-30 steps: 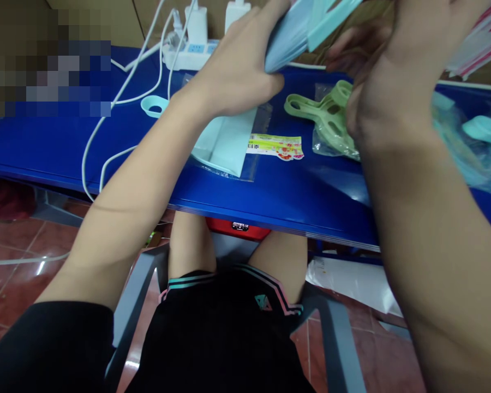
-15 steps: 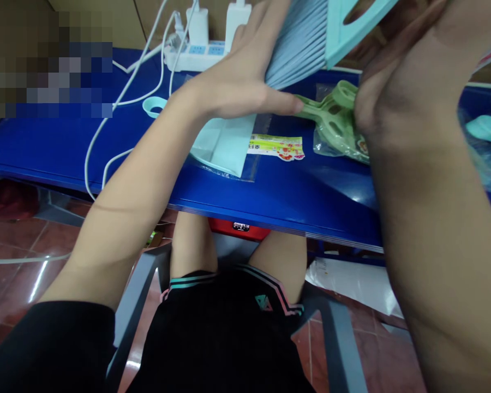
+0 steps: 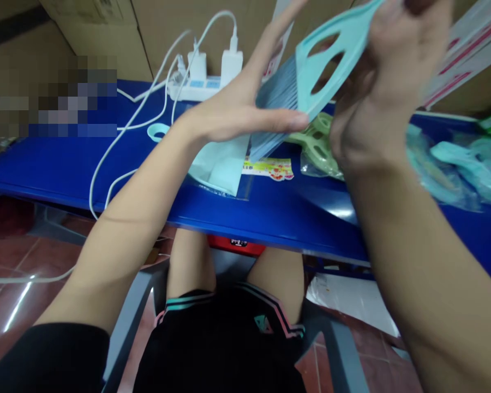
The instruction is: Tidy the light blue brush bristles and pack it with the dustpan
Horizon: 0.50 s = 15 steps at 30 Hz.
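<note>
My right hand (image 3: pixel 376 93) is shut on the cut-out mint-green handle of a small hand brush (image 3: pixel 319 68), high above the table. Its pale blue bristles (image 3: pixel 276 106) slant down to the left. My left hand (image 3: pixel 245 106) is spread flat with its fingers apart, and its thumb lies across the bristles. Below the hands, a pale green cut-out plastic piece (image 3: pixel 317 144) lies on a clear bag. Next to it are a printed label card (image 3: pixel 268 168) and a mint paper sheet (image 3: pixel 223 166) in clear plastic.
The blue table (image 3: pixel 270 210) has a front edge just above my knees. A white power strip (image 3: pixel 194 87) with chargers and white cables stands at the back. A mint ring (image 3: pixel 157 132) lies near it. Bagged mint items (image 3: pixel 454 169) lie at the right, with cardboard boxes (image 3: pixel 98 38) behind.
The brush has come down into full view and turned, showing its cut-out handle. My left hand's fingers have spread wider, and the view has tilted slightly upward.
</note>
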Each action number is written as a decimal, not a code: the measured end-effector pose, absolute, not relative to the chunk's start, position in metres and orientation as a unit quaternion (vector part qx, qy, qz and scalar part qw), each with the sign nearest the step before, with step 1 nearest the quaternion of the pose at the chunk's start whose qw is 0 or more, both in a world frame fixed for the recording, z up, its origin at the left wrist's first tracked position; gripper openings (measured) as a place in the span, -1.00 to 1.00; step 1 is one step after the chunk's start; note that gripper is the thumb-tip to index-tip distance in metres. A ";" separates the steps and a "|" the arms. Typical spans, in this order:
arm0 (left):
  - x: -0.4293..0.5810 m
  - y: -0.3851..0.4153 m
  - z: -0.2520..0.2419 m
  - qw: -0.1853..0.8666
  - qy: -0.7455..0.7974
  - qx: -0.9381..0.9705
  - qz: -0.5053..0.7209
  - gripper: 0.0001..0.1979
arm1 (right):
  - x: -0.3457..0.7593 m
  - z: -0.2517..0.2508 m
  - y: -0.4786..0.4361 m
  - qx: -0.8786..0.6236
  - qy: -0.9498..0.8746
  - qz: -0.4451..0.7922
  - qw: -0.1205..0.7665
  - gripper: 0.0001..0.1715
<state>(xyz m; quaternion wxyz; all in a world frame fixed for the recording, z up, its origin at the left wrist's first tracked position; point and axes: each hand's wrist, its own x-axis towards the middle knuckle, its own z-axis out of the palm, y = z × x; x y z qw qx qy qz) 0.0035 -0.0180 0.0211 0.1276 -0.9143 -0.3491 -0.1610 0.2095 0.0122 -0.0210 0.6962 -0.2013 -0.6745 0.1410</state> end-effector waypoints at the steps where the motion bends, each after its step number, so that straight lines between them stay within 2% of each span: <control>1: 0.003 -0.019 0.021 0.093 -0.362 -0.910 -0.179 -0.01 | 0.204 -0.022 0.008 -0.201 -0.673 0.151 0.696 -0.57; 4: 0.000 -0.021 0.021 -0.026 -0.412 -0.889 -0.199 0.23 | 0.195 -0.024 0.001 -0.258 -0.677 0.128 0.677 -0.36; 7: -0.004 -0.024 0.023 -0.083 -0.425 -0.881 -0.189 0.35 | 0.193 -0.023 0.001 -0.280 -0.669 0.104 0.681 -0.34; 10: -0.004 -0.026 0.026 -0.097 -0.399 -0.896 -0.171 0.36 | 0.192 -0.023 0.003 -0.282 -0.650 0.097 0.699 -0.42; 15: 0.002 -0.028 0.031 -0.129 -0.415 -0.889 -0.142 0.26 | 0.190 -0.025 0.001 -0.310 -0.624 0.119 0.708 -0.38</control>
